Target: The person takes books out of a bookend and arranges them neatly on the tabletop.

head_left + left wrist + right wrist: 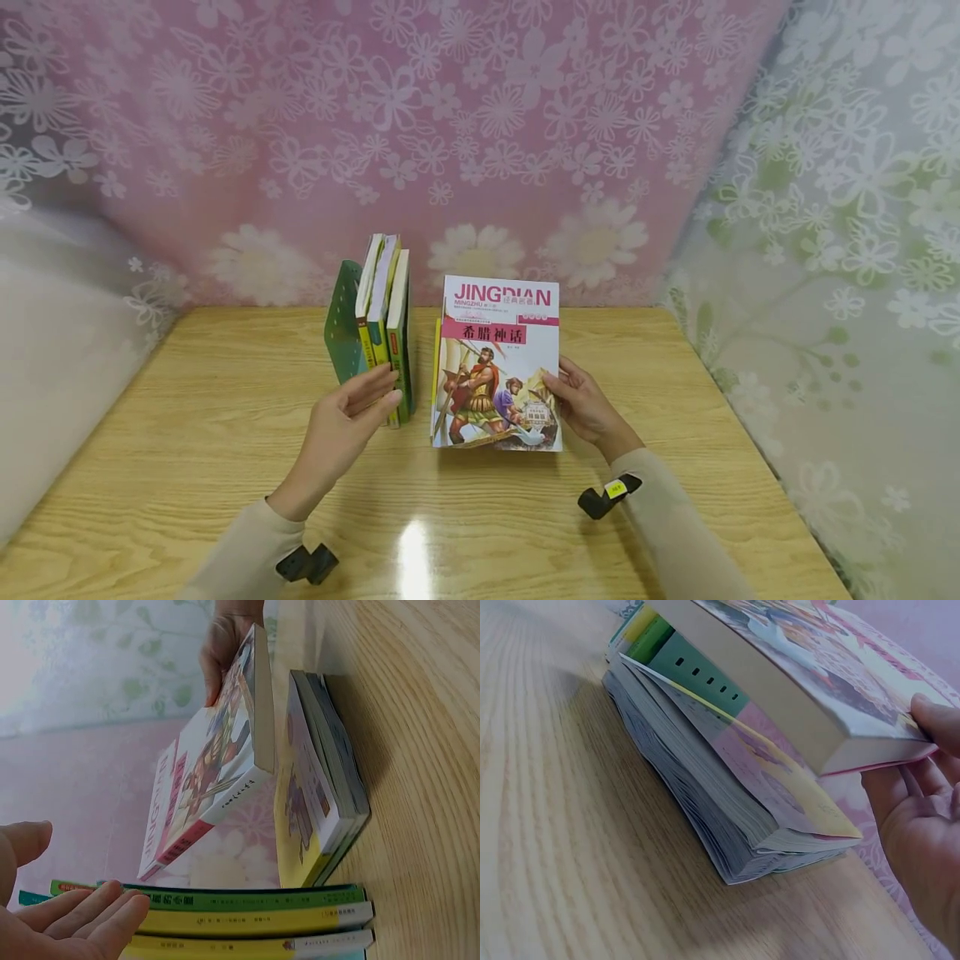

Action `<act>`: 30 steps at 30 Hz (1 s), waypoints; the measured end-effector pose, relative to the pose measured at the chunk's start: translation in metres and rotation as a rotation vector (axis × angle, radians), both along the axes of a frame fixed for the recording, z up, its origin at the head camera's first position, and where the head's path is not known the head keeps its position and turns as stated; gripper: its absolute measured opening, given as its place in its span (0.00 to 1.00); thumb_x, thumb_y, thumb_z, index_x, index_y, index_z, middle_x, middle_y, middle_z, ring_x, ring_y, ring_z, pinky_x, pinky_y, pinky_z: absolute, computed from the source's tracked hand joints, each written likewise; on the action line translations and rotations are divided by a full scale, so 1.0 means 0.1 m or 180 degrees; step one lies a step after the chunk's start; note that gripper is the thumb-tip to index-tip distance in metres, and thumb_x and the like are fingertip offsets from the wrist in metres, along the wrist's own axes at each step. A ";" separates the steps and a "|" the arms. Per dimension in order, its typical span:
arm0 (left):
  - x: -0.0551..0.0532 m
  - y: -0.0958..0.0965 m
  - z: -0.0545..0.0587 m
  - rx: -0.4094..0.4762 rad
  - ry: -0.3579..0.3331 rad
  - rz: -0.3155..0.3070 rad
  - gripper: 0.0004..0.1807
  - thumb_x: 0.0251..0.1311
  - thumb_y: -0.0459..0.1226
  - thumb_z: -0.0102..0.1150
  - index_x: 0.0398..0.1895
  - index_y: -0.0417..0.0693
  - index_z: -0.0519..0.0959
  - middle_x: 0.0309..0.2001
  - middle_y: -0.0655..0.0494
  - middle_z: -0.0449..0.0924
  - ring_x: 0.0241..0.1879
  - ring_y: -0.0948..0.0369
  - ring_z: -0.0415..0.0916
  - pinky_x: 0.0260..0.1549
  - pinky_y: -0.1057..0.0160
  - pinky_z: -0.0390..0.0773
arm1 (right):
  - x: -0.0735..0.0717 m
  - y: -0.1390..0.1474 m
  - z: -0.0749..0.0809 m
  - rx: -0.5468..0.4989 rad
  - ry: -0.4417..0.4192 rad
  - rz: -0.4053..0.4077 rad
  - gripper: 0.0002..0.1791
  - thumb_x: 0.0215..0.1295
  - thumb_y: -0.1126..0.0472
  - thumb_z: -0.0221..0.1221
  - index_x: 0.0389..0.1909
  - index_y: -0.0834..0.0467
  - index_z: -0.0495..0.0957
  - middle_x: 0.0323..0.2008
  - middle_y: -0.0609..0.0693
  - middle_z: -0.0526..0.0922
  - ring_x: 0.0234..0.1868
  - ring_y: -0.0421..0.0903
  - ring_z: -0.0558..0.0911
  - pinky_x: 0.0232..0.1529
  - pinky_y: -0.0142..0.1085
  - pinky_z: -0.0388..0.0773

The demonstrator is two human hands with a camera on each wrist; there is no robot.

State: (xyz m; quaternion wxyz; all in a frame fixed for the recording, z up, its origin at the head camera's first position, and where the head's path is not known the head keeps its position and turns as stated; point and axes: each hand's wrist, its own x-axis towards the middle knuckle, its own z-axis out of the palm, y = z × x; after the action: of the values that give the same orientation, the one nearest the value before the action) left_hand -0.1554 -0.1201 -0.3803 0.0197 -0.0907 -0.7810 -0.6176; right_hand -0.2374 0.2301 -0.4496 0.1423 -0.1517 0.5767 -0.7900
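Note:
My right hand (588, 408) grips the right edge of a white and pink paperback book (498, 367), thumb on its illustrated cover and fingers beneath. The right wrist view shows this book tilted and raised above a small stack of books (705, 765) lying on the table. My left hand (345, 429) is held with straight fingers beside several upright books (386, 308); its fingertips overlap their spines in the head view. Yellow and green spines (247, 919) show close to those fingers in the left wrist view. Left of the upright books stands a green perforated bookend (345, 325).
The wooden table (225, 467) carries everything. A pink floral cloth (450, 125) hangs behind its back edge, and a pale floral cloth (847, 292) hangs along the right side.

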 end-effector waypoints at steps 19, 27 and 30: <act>-0.09 -0.23 -0.03 -0.0091 0.0215 0.0349 0.30 0.64 0.45 0.59 0.67 0.43 0.68 0.62 0.46 0.72 0.62 0.52 0.70 0.49 0.80 0.72 | -0.22 -0.05 -0.08 0.0253 -0.0391 -0.0217 0.31 0.75 0.65 0.45 0.75 0.61 0.47 0.41 0.44 0.85 0.38 0.39 0.84 0.37 0.31 0.83; -0.16 -0.25 -0.09 -0.0086 0.0219 0.0336 0.31 0.64 0.44 0.59 0.69 0.44 0.65 0.67 0.46 0.66 0.67 0.52 0.63 0.57 0.71 0.71 | -0.31 -0.07 -0.13 0.0309 -0.0465 -0.0145 0.31 0.76 0.64 0.45 0.75 0.64 0.46 0.39 0.44 0.84 0.37 0.38 0.83 0.37 0.30 0.82; -0.18 -0.25 -0.11 -0.0084 0.0223 0.0321 0.32 0.65 0.43 0.59 0.69 0.43 0.64 0.68 0.46 0.64 0.68 0.51 0.61 0.62 0.61 0.69 | -0.33 -0.09 -0.13 0.0313 -0.0458 -0.0070 0.31 0.76 0.65 0.44 0.74 0.65 0.46 0.38 0.44 0.84 0.35 0.37 0.83 0.35 0.29 0.82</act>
State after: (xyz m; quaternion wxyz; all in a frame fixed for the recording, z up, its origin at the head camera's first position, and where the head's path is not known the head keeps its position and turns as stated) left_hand -0.1736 -0.1453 -0.3913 0.0769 -0.0730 -0.7915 -0.6020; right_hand -0.2708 0.2208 -0.4627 0.1820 -0.0810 0.6048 -0.7711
